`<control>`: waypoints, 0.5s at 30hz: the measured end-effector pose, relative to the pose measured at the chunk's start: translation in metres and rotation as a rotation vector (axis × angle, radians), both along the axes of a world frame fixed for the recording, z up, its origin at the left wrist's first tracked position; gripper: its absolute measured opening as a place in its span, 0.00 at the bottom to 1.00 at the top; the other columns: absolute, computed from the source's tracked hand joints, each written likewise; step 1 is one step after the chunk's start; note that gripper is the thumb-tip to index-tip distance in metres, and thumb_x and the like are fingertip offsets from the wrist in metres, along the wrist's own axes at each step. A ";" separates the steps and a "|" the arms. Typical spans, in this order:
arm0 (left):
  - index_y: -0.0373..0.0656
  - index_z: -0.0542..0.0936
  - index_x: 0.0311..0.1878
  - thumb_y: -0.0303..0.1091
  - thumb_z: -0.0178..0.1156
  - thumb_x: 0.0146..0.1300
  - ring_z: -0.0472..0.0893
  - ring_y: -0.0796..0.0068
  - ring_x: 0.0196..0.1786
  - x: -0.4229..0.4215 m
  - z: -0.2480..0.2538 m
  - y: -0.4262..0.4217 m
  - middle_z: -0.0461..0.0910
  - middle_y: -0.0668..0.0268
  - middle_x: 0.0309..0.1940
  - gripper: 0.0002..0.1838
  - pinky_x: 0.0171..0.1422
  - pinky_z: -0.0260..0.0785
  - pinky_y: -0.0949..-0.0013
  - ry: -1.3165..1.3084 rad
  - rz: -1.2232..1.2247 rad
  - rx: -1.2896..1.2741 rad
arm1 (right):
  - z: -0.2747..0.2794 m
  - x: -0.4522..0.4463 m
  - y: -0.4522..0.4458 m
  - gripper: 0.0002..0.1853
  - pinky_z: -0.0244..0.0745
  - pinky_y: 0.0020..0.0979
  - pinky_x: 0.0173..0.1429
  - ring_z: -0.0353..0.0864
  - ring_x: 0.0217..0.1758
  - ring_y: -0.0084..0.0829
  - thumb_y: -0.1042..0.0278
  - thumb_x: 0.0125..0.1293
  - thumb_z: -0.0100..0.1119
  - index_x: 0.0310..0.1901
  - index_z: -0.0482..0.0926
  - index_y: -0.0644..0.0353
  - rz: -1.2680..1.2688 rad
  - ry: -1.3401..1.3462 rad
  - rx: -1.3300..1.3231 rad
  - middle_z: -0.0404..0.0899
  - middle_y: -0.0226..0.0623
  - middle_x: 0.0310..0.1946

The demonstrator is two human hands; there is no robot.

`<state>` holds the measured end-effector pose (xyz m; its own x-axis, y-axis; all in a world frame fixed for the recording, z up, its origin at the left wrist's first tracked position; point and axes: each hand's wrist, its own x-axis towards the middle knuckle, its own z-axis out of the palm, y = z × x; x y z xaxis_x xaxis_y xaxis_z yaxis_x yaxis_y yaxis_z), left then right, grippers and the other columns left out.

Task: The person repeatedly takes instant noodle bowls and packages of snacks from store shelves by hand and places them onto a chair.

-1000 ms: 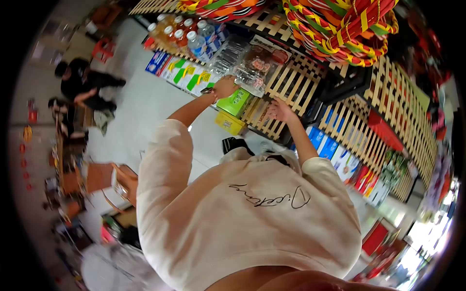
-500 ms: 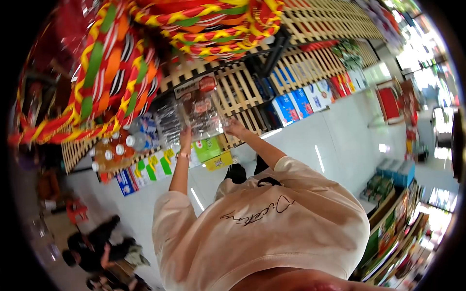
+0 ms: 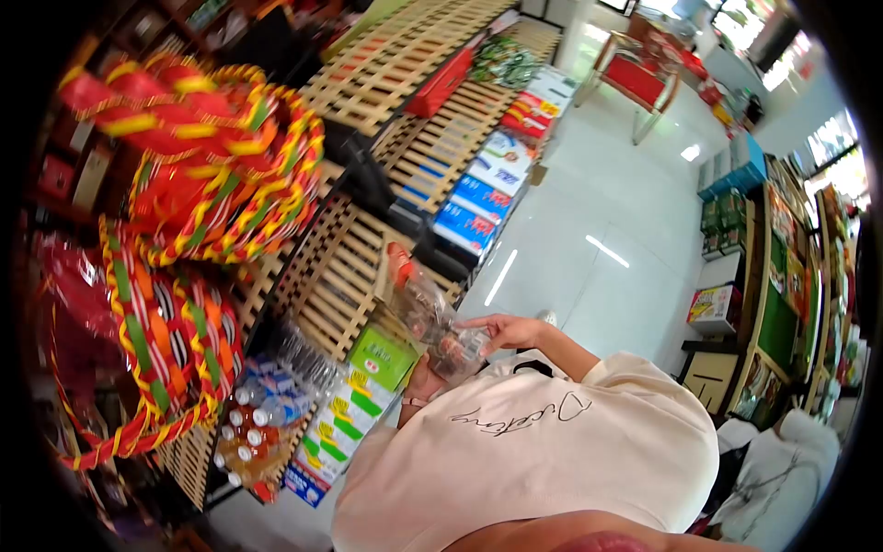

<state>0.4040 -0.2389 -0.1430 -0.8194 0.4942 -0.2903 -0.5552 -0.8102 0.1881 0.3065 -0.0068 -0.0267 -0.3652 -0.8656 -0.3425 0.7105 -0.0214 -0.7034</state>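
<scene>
Close in front of my chest I hold a clear plastic package with red and brown printing, tilted on end. My left hand grips its lower left side, the fingers partly hidden behind it. On the other side, my right hand is closed around the lower right edge. What the package contains is too blurred to make out. A green box stands just left of it on the slatted shelf.
Clear bottled water packs and amber bottles stand at left. Red-and-yellow braided baskets rise beside the shelves. Blue boxes line the shelf edge. A red chair stands on the tiled floor; stocked shelves are at right.
Both hands have drawn the package from over the shelf back to my chest, and it is now tilted. The view has turned, bringing more floor into sight.
</scene>
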 end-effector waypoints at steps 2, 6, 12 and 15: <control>0.40 0.65 0.57 0.43 0.63 0.49 0.70 0.64 0.54 -0.028 0.020 0.018 0.68 0.60 0.54 0.32 0.61 0.61 0.60 0.078 -0.160 0.033 | 0.005 0.002 0.036 0.39 0.61 0.16 0.32 0.60 0.29 0.10 0.82 0.48 0.63 0.63 0.57 0.56 -0.020 0.150 0.020 0.64 0.17 0.27; 0.38 0.70 0.53 0.33 0.64 0.48 0.72 0.71 0.51 -0.097 0.060 0.065 0.73 0.63 0.48 0.27 0.57 0.63 0.69 0.263 -0.370 -0.294 | 0.081 0.010 0.120 0.39 0.62 0.19 0.38 0.63 0.33 0.16 0.81 0.44 0.66 0.61 0.61 0.58 -0.250 0.295 -0.008 0.69 0.23 0.34; 0.37 0.70 0.51 0.27 0.63 0.51 0.72 0.76 0.48 -0.150 0.167 0.204 0.74 0.66 0.45 0.23 0.51 0.65 0.72 0.911 -0.318 -0.962 | 0.079 0.035 0.266 0.35 0.65 0.27 0.51 0.67 0.46 0.22 0.82 0.41 0.66 0.56 0.66 0.61 -0.848 0.373 0.094 0.71 0.28 0.42; 0.36 0.66 0.54 0.28 0.63 0.51 0.71 0.78 0.47 -0.150 0.221 0.280 0.73 0.66 0.45 0.26 0.51 0.65 0.73 1.054 -0.215 -0.964 | 0.069 0.046 0.317 0.30 0.69 0.25 0.49 0.70 0.45 0.22 0.83 0.39 0.67 0.48 0.71 0.62 -0.895 0.413 0.206 0.72 0.28 0.42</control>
<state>0.2541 0.0412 0.0784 -0.7951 0.5972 0.1055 0.0914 -0.0539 0.9944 0.3525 0.3099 0.0420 -0.9761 -0.1534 -0.1539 0.1921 -0.2778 -0.9412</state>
